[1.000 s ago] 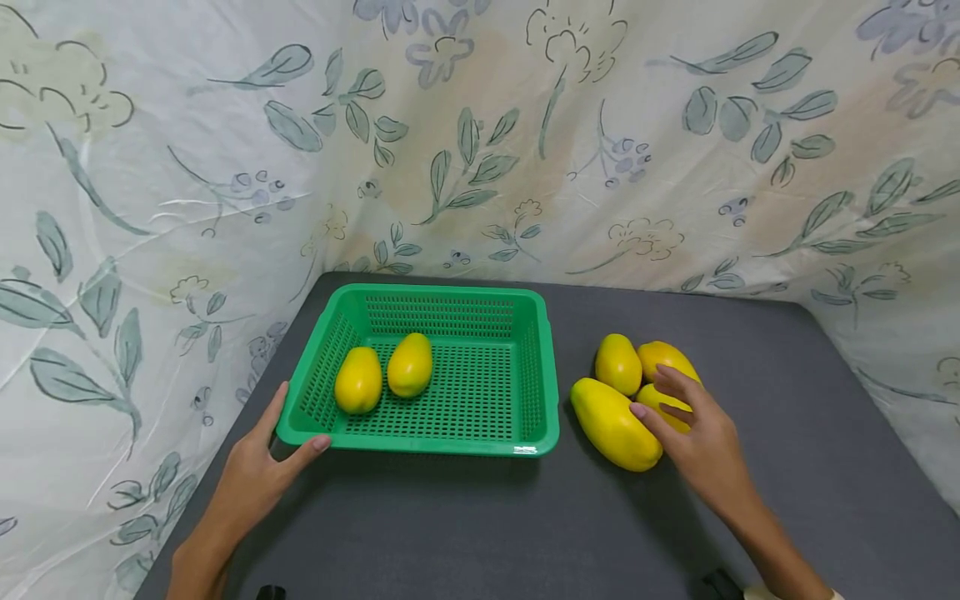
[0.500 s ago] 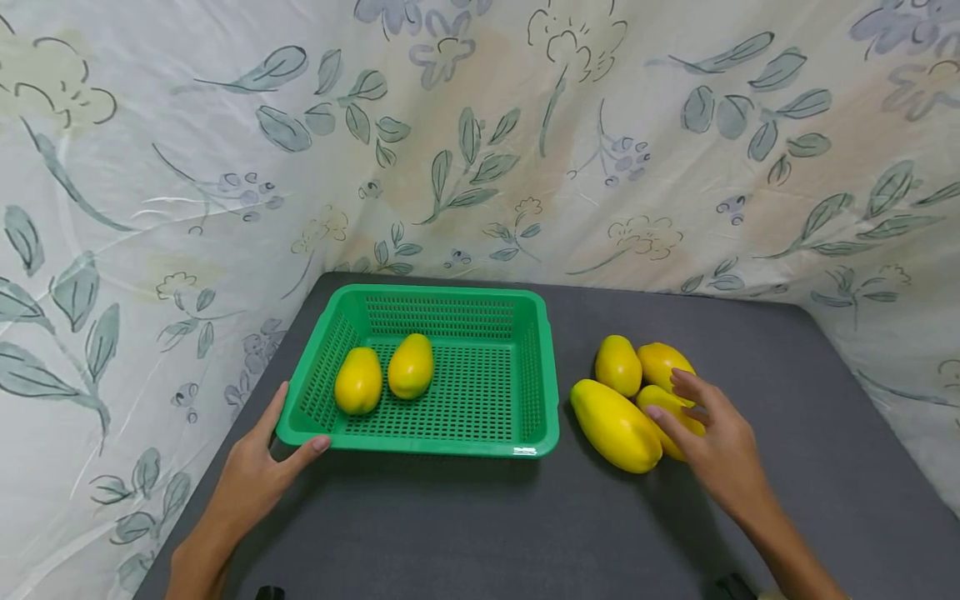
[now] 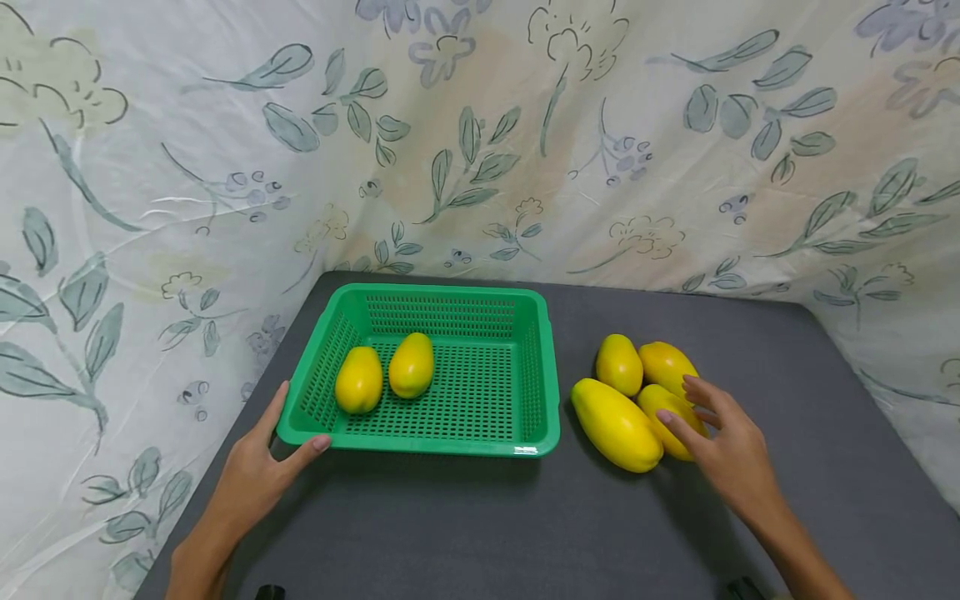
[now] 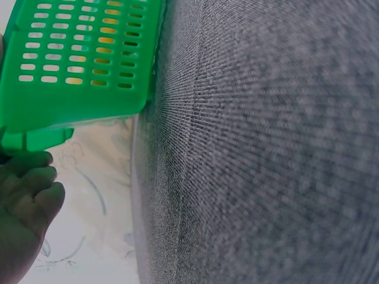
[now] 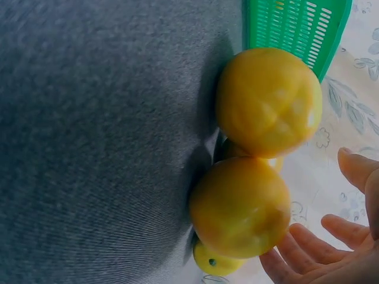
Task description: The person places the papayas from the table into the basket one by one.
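My left hand [image 3: 255, 479] spans the near left corner of a green plastic basket [image 3: 442, 444], thumb on the front rim and index finger along the left side. In the left wrist view its other fingers [image 4: 42, 177] hang loose beside the basket. Two smooth yellow oblong fruits [image 3: 358, 381] lie in the basket's left half. To its right several similar fruits sit close together, the largest fruit [image 3: 617, 425] in front. My right hand [image 3: 731, 446] is at the nearest right-hand fruit [image 3: 667, 412], fingers apart and slightly bent, fingertips at its side, gripping nothing.
The grey tabletop [image 3: 465, 533] carries the basket and the loose fruits. A pale floral sheet [image 3: 480, 167] hangs along the back and both sides. In the right wrist view, the basket wall [image 5: 293, 29] stands just beyond the largest fruit.
My right hand has drawn back to the right and toward me, uncovering more of the right-hand fruits. The left hand and the basket have stayed in place.
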A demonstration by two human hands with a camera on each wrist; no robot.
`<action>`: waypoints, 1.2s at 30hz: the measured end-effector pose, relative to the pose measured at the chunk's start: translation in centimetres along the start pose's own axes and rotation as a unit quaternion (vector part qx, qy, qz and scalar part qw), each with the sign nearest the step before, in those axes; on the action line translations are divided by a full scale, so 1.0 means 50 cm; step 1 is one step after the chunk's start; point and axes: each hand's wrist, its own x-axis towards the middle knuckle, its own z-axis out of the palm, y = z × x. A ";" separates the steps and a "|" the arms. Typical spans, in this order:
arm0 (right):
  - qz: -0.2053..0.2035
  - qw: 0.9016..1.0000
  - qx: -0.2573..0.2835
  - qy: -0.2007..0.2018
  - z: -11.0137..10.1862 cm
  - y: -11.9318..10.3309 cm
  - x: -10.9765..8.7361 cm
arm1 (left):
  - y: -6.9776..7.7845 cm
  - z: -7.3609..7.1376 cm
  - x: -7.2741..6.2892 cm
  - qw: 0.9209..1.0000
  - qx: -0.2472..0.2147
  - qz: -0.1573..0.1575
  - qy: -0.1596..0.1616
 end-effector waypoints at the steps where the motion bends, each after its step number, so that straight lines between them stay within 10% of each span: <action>1: 0.003 1.000 0.000 -0.002 0.000 0.002 0.000 | 0.000 0.000 0.000 1.000 0.000 -0.001 -0.001; 36: 0.088 0.982 -0.088 -0.143 -0.003 0.058 0.013 | 0.000 0.000 0.000 1.000 -0.004 -0.017 -0.009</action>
